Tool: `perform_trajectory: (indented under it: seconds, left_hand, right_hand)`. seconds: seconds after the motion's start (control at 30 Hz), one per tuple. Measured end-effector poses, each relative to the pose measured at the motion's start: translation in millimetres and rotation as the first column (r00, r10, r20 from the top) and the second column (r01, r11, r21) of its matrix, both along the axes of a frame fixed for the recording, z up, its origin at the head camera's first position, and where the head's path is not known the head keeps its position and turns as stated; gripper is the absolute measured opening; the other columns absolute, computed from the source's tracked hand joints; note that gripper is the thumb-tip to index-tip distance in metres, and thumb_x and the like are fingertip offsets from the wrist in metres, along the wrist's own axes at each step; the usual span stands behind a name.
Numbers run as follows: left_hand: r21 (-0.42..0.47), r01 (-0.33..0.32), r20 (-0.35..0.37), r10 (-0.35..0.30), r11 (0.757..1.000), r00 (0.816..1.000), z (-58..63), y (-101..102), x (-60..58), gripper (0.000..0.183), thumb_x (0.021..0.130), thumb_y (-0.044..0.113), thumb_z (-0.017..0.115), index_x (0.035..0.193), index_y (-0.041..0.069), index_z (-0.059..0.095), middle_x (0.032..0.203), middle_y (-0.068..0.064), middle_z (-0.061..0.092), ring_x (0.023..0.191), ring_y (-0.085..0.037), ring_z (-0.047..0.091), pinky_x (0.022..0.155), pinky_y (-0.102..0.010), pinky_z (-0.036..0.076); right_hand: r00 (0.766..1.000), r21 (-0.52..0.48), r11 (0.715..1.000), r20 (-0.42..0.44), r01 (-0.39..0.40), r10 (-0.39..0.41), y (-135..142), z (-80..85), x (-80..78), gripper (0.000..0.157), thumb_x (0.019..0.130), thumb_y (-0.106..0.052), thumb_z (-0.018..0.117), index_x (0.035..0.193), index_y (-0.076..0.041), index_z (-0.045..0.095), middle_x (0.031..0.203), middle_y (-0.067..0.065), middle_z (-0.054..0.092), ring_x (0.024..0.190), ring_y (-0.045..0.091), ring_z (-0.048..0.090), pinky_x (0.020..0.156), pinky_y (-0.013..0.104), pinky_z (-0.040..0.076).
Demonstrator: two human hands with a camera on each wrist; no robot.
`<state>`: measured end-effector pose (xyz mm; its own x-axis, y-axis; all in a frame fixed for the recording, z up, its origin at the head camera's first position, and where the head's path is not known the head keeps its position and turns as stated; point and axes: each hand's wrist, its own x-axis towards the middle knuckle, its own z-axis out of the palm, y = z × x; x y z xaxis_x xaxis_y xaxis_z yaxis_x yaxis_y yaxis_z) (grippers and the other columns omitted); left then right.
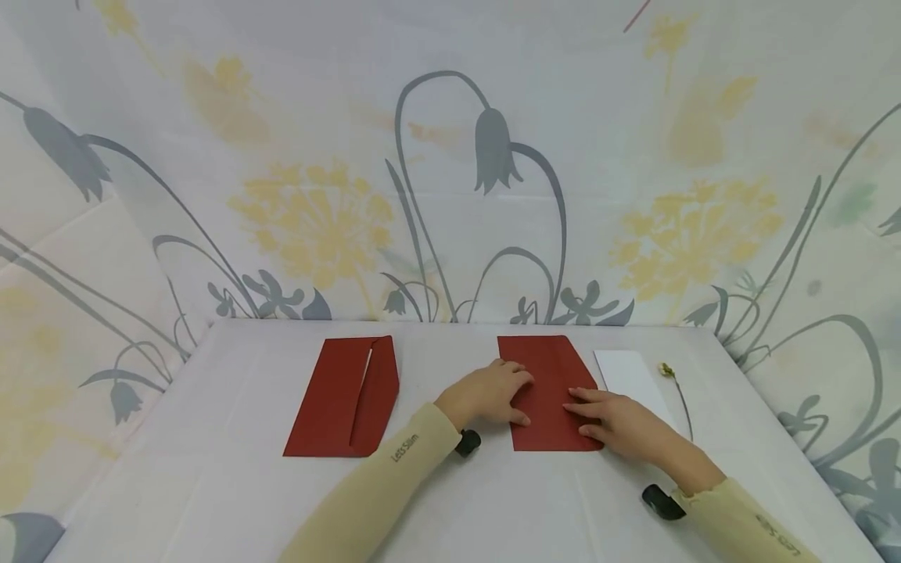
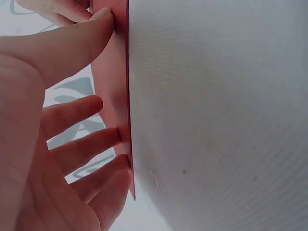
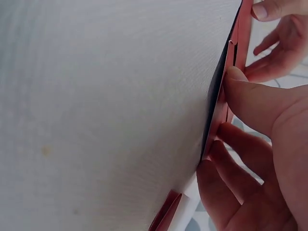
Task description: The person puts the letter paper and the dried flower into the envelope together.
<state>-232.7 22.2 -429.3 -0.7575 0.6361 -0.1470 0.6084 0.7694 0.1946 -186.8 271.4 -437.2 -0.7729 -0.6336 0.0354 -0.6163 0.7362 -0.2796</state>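
Note:
A red envelope (image 1: 545,367) lies flat on the white table with its angled flap side toward the right. My left hand (image 1: 489,392) rests on its left part, fingers spread and the thumb near the close edge. From the right, my right hand (image 1: 626,424) touches the flap side with fingers extended. Low in the left wrist view, the left fingertips (image 2: 113,137) meet the red paper (image 2: 113,86). The right thumb (image 3: 238,79) and fingers press along the folded red edge (image 3: 219,108) in the right wrist view.
Another red envelope (image 1: 324,399) lies at the left, a white edge showing at its slit. Beyond my right hand are a white card (image 1: 629,375) and a dried flower stem (image 1: 679,395). A folded red piece (image 3: 166,211) shows low in the right wrist view.

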Motion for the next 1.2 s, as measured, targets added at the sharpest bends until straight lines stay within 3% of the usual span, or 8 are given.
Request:
perform_trajectory:
  seconds: [0.1, 0.2, 0.37, 0.53, 0.77, 0.83, 1.0, 1.2]
  left_hand:
    - [0.031, 0.003, 0.025, -0.003, 1.0, 1.0, -0.9, -2, -0.9, 0.066, 0.08, 0.05, 0.067, 0.136, 0.021, 0.047, 0.143, 0.004, 0.039, 0.131, -0.016, 0.033, 0.101, -0.029, 0.037]
    - [0.06, 0.001, 0.049, -0.004, 0.998, 0.999, -1.8, -5, -2.0, 0.065, 0.08, 0.048, 0.068, 0.135, 0.021, 0.047, 0.144, 0.005, 0.038, 0.133, -0.015, 0.032, 0.103, -0.029, 0.035]
    - [0.076, -0.001, 0.076, -0.004, 0.997, 0.997, -3.6, -7, -3.5, 0.066, 0.08, 0.046, 0.07, 0.136, 0.021, 0.047, 0.146, 0.004, 0.036, 0.134, -0.016, 0.03, 0.103, -0.029, 0.035]
    - [0.07, -0.016, 0.086, 0.01, 0.997, 0.996, -3.4, -6, -3.6, 0.069, 0.078, 0.046, 0.071, 0.137, 0.02, 0.046, 0.145, 0.005, 0.037, 0.131, -0.016, 0.032, 0.101, -0.028, 0.037]
    - [0.047, -0.028, 0.085, 0.024, 0.998, 0.996, 3.1, -5, -1.2, 0.068, 0.078, 0.046, 0.071, 0.137, 0.021, 0.046, 0.146, 0.006, 0.035, 0.131, -0.016, 0.032, 0.097, -0.028, 0.04]
    - [0.039, -0.025, 0.084, 0.022, 0.999, 0.996, 5.6, -5, -0.5, 0.068, 0.079, 0.046, 0.071, 0.136, 0.021, 0.047, 0.146, 0.006, 0.035, 0.131, -0.016, 0.033, 0.097, -0.029, 0.041]
    - [0.02, -0.024, 0.071, 0.023, 0.999, 0.997, 8.1, -5, 0.1, 0.068, 0.078, 0.047, 0.071, 0.136, 0.021, 0.047, 0.145, 0.006, 0.036, 0.13, -0.016, 0.034, 0.096, -0.03, 0.042]
    - [-0.038, 0.033, 0.014, -0.033, 0.999, 0.999, 10.0, 2, -2.6, 0.064, 0.078, 0.046, 0.071, 0.133, 0.021, 0.05, 0.143, 0.003, 0.038, 0.133, -0.017, 0.031, 0.109, -0.032, 0.026]
  right_hand:
    - [1.0, 0.012, 1.0, 0.002, 0.018, -0.018, 0, -2.0, 0.3, 0.04, 0.086, -0.019, 0.066, 0.125, -0.01, 0.061, 0.136, 0.011, 0.05, 0.126, 0.034, 0.044, 0.096, 0.047, 0.041]
    - [0.997, -0.057, 0.997, 0.052, 0.058, -0.056, 0, -0.8, -1.0, 0.039, 0.087, -0.017, 0.065, 0.125, -0.01, 0.06, 0.135, 0.01, 0.051, 0.125, 0.035, 0.044, 0.097, 0.049, 0.04]
    - [0.972, -0.183, 0.966, 0.181, 0.18, -0.147, -1, 5.2, -6.6, 0.037, 0.089, -0.014, 0.063, 0.125, -0.009, 0.059, 0.125, 0.009, 0.058, 0.115, 0.034, 0.053, 0.089, 0.046, 0.047]
    - [0.96, -0.202, 0.953, 0.21, 0.226, -0.183, -8, 6.2, -13.0, 0.037, 0.087, -0.013, 0.065, 0.123, -0.007, 0.059, 0.119, 0.009, 0.061, 0.109, 0.031, 0.056, 0.086, 0.044, 0.048]
    - [0.897, -0.321, 0.877, 0.38, 0.357, -0.226, -13, 0.1, -23.5, 0.037, 0.088, -0.009, 0.063, 0.125, -0.005, 0.056, 0.118, 0.01, 0.061, 0.104, 0.026, 0.058, 0.08, 0.031, 0.051]
    - [0.907, -0.317, 0.884, 0.355, 0.345, -0.226, -10, -1.4, -24.2, 0.038, 0.087, -0.007, 0.064, 0.124, -0.006, 0.058, 0.117, 0.01, 0.06, 0.102, 0.026, 0.058, 0.079, 0.031, 0.051]
    - [0.973, -0.184, 0.961, 0.145, 0.206, -0.181, 0, -3.0, -19.8, 0.038, 0.081, -0.011, 0.072, 0.117, -0.004, 0.064, 0.127, 0.015, 0.054, 0.114, 0.037, 0.05, 0.088, 0.046, 0.047]
    - [0.994, -0.095, 0.992, 0.082, 0.083, -0.076, 10, -3.0, -12.4, 0.047, 0.082, -0.018, 0.071, 0.124, -0.002, 0.059, 0.14, 0.02, 0.043, 0.127, 0.041, 0.04, 0.096, 0.05, 0.04]
